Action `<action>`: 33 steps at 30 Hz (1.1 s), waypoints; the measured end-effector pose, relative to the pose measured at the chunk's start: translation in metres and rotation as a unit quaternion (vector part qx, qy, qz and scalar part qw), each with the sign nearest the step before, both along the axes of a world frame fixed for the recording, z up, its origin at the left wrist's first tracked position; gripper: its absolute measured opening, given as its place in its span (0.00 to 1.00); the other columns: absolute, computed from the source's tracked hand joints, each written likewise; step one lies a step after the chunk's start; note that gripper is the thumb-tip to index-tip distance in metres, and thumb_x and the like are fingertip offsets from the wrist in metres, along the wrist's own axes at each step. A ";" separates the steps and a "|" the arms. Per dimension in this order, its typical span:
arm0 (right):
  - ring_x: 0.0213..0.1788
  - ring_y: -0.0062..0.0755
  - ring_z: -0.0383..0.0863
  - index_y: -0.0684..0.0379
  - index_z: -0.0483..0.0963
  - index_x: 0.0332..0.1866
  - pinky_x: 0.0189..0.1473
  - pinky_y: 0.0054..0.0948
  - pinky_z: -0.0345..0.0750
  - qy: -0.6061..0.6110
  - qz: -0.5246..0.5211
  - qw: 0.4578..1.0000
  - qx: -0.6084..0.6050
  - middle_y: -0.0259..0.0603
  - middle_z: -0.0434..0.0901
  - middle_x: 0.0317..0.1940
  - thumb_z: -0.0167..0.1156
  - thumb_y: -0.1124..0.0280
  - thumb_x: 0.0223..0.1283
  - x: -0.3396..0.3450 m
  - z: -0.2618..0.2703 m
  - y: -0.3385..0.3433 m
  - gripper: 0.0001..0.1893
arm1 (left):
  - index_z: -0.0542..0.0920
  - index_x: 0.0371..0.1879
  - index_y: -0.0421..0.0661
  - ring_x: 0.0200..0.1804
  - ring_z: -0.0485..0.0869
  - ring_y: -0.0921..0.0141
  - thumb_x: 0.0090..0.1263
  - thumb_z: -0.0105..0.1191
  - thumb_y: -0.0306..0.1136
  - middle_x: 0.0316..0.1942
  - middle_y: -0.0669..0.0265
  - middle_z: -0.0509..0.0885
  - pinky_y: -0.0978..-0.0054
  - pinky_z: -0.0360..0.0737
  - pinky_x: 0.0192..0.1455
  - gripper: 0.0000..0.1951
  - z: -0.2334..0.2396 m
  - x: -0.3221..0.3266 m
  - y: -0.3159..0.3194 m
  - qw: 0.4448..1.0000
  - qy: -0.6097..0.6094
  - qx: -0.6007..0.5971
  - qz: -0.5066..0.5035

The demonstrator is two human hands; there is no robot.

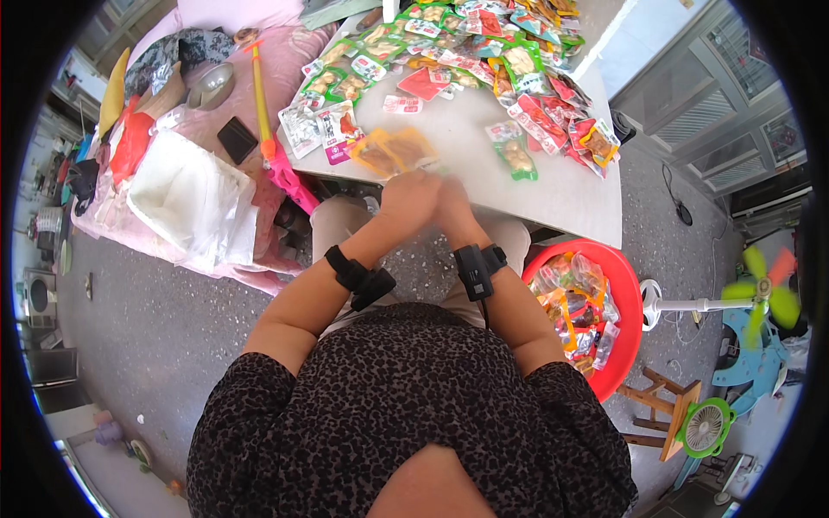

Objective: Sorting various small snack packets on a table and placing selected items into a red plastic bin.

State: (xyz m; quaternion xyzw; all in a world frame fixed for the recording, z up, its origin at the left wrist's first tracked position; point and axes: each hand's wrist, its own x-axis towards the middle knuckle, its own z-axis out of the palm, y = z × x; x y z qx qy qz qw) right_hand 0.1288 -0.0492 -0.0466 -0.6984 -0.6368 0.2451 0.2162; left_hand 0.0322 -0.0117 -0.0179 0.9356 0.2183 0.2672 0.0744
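My left hand point(409, 196) and my right hand point(453, 196) meet at the near edge of the white table point(466, 149). Just beyond them is a pair of blurred orange-edged food packets point(394, 153), with my left hand closed at their near end. The fingers of my right hand are blurred and partly hidden, so its grip is unclear. To the right lies a green-edged packet point(516, 152) of pale food. On the left, near the orange packets, rest a white-and-purple pouch point(339, 131) and a silvery pouch point(300, 131).
A heap of sealed food packets point(453, 45) covers the table's far side. The red tub point(629, 324) on the floor at right holds many packets. At left, a pink-covered bed point(233, 171) bears a white foam box point(188, 188). A fan point(764, 288) and wooden stool point(673, 414) stand at right.
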 end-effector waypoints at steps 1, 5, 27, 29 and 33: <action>0.32 0.32 0.71 0.63 0.64 0.37 0.35 0.29 0.70 -0.184 0.054 0.981 -0.016 0.42 0.69 0.34 0.42 0.75 0.50 -0.001 0.001 0.002 0.09 | 0.69 0.20 0.45 0.24 0.72 0.61 0.48 0.42 0.30 0.17 0.61 0.69 0.66 0.68 0.25 0.03 -0.002 -0.002 0.002 1.000 -0.002 -0.005 -0.001; 0.33 0.33 0.72 0.61 0.67 0.33 0.34 0.29 0.69 0.330 0.072 0.927 0.164 0.42 0.71 0.33 0.46 0.72 0.47 0.008 -0.044 0.003 0.08 | 0.69 0.20 0.46 0.25 0.71 0.61 0.47 0.42 0.30 0.19 0.62 0.69 0.66 0.68 0.26 0.03 0.000 -0.010 -0.003 1.000 0.010 -0.026 -0.012; 0.36 0.46 0.70 0.63 0.64 0.37 0.37 0.36 0.69 -0.129 -0.087 0.969 0.192 0.50 0.69 0.33 0.44 0.77 0.41 0.039 -0.014 -0.027 0.13 | 0.73 0.24 0.46 0.42 0.68 0.63 0.40 0.51 0.28 0.35 0.63 0.69 0.67 0.64 0.42 0.09 -0.022 -0.044 0.011 0.990 -0.074 0.105 -0.057; 0.39 0.45 0.66 0.62 0.64 0.35 0.40 0.34 0.66 -0.133 -0.088 0.972 0.171 0.46 0.67 0.33 0.49 0.74 0.40 0.034 -0.006 -0.025 0.12 | 0.72 0.20 0.45 0.42 0.68 0.62 0.40 0.50 0.26 0.34 0.63 0.70 0.66 0.64 0.42 0.06 -0.013 -0.045 0.017 0.990 -0.092 0.085 -0.070; 0.36 0.43 0.69 0.61 0.67 0.31 0.36 0.34 0.68 -0.192 -0.060 0.953 0.225 0.46 0.69 0.30 0.44 0.78 0.41 0.043 0.000 -0.020 0.09 | 0.71 0.21 0.43 0.41 0.68 0.61 0.42 0.49 0.25 0.34 0.61 0.69 0.64 0.64 0.45 0.06 0.010 -0.044 0.031 0.987 -0.115 0.067 -0.086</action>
